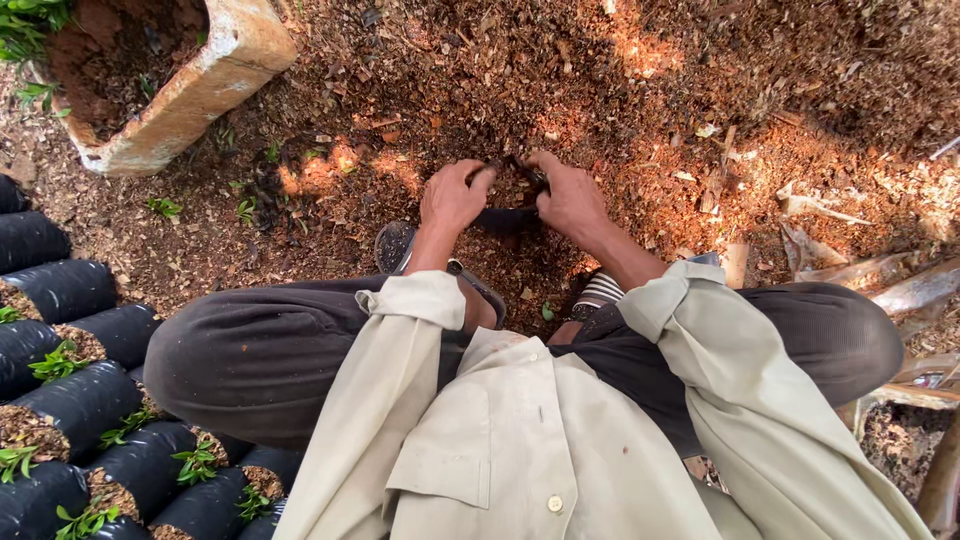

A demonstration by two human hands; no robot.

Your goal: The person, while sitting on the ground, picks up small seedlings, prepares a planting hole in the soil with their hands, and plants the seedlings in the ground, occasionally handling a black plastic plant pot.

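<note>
I squat over loose reddish-brown soil (620, 110). My left hand (452, 197) and my right hand (570, 195) are close together on the ground in front of my feet. Between them is a small black nursery bag (503, 218), its mouth held at both sides by my fingers, with soil in and around it. My fingers are curled on the bag's rim. My knees in dark trousers and the rolled sleeves of a pale shirt fill the lower part of the view.
Rows of filled black nursery bags (90, 400) with small green seedlings lie at the lower left. A broken pale concrete trough (195, 95) holding soil stands at the upper left. Dry husks and wood scraps (890, 290) lie at the right.
</note>
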